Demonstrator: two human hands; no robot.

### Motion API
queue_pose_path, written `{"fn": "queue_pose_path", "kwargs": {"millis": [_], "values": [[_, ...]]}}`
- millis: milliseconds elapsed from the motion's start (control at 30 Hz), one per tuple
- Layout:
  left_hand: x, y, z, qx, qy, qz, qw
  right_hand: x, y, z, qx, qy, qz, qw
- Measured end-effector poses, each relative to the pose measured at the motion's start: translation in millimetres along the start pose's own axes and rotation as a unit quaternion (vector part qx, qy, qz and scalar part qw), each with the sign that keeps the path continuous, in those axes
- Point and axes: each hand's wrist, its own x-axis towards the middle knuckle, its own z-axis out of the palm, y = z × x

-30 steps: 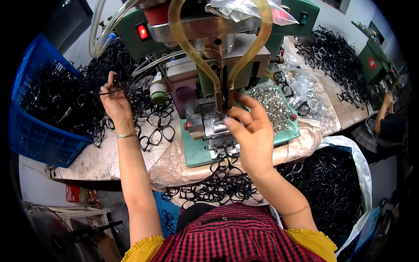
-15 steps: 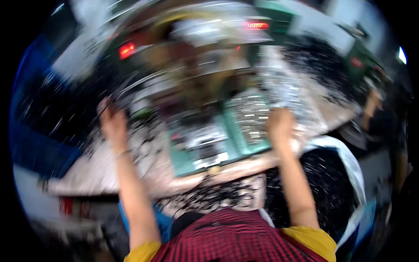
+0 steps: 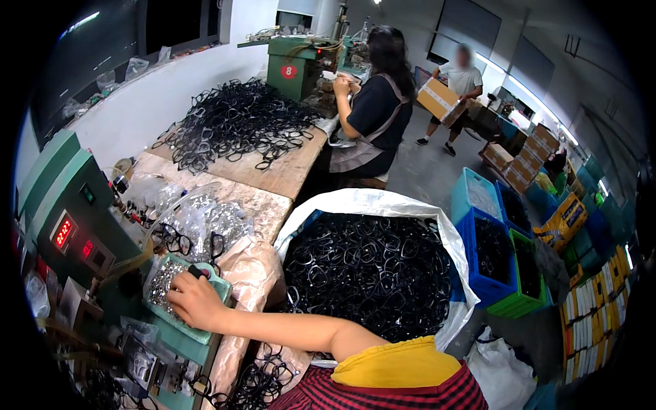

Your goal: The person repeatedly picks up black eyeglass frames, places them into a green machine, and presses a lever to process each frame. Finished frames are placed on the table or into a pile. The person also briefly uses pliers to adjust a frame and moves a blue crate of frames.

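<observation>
My right hand (image 3: pixel 195 301) reaches across to a green tray (image 3: pixel 222 287) filled with small silvery metal pieces (image 3: pixel 161 281). Its fingers are bent and drawn together, tips down among the pieces; whatever they pinch is too small to make out. A short black object (image 3: pixel 197 271) sits right against that hand. My left hand is out of view. Beside the tray stands a green machine (image 3: pixel 75 198) with red lit digits. Clear plastic bags (image 3: pixel 219 222) of metal parts and a few dark eyeglass frames (image 3: pixel 175 239) lie just beyond the tray.
A big white sack (image 3: pixel 369 199) full of black eyeglass frames stands right of the table. More frames (image 3: pixel 239 116) are heaped farther back, near a seated co-worker (image 3: pixel 372 109). Another person (image 3: pixel 461 82) carries a cardboard box (image 3: pixel 439 100). Blue crates (image 3: pixel 486 256) stand at right.
My view has swung to the right, bringing the sack, co-workers and crates into sight. My left hand has left the picture. My right hand is now over the metal pieces.
</observation>
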Motion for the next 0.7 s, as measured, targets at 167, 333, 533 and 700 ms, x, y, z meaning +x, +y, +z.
{"fn": "queue_pose_path", "kwargs": {"millis": [167, 333, 533, 700], "values": [[-17.8, 53.7, 22.6, 0.052, -0.069, 0.141, 0.986, 14.9, -9.8, 17.4, 0.004, -0.190, -0.181, 0.965], [-21.9, 53.0, 44.1, 0.009, -0.149, 0.208, 0.967, 15.8, -5.7, 8.1, -0.011, -0.104, -0.048, 0.993], [-7.9, 28.1, 59.7, -0.065, -0.178, 0.247, 0.950, -2.2, -7.0, -24.4, 0.108, 0.016, 0.059, 0.992], [4.9, 41.0, 47.0, -0.026, -0.231, 0.230, 0.945, 22.9, -12.1, -36.0, 0.179, 0.023, 0.125, 0.976]]}}
